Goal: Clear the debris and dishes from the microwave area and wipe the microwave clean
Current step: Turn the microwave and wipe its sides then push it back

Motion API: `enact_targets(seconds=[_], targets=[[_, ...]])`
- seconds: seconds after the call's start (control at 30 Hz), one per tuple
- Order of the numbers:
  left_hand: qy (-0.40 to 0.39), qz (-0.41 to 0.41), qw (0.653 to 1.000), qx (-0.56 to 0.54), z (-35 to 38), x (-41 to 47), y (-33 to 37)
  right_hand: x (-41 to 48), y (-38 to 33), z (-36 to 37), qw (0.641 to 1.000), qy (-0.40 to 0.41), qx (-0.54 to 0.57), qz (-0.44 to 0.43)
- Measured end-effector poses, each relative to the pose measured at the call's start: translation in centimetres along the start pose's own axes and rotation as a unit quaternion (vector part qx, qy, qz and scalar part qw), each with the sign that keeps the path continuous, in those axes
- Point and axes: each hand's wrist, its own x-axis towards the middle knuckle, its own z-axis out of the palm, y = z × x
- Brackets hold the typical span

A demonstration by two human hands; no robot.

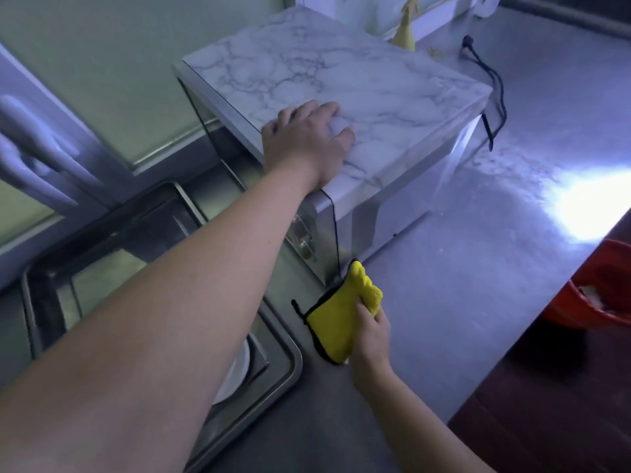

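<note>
Head view shows the steel counter (478,268) at three o'clock, the microwave (358,83) on it at twelve, the sink (290,367) at eight. Your left hand (307,141) presses the marbled top, fingers loosely spread; your right hand (370,332), at six, clutches the yellow cloth (336,319). Banana peel (404,32) lies at one. Lean hard while wiping and the microwave could skid toward the sink.
</note>
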Motion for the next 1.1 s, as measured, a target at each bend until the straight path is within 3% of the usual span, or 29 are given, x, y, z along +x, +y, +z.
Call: enact_targets(seconds=[0.1,0.2,0.37,0.63,0.83,0.97,1.1], targets=[[0.002,0.000,1.000,-0.001,0.1,0.1,-0.1,2.6,-4.1,-3.6,0.998,0.019,0.061,-0.004],[0.011,-0.003,1.000,0.001,0.4,0.2,-0.1,6.7,-9.9,-5.8,0.994,0.040,0.068,-0.080],[0.021,-0.003,1.000,0.005,0.6,0.3,-0.1,13.0,-15.7,-3.1,0.986,0.066,0.056,-0.141],[0.029,-0.001,1.000,0.007,0.6,0.2,0.1,9.1,-7.7,4.0,0.987,0.059,0.148,0.006],[0.032,-0.002,0.999,0.003,0.7,0.2,0.0,1.9,-1.0,7.7,0.990,0.022,0.125,0.066],[0.026,-0.004,1.000,-0.003,0.5,0.1,0.0,-0.8,0.7,5.2,0.967,-0.064,0.174,0.174],[0.026,-0.005,1.000,-0.009,0.6,0.1,0.0,-2.1,-1.1,0.0,0.981,-0.055,0.137,0.125]])
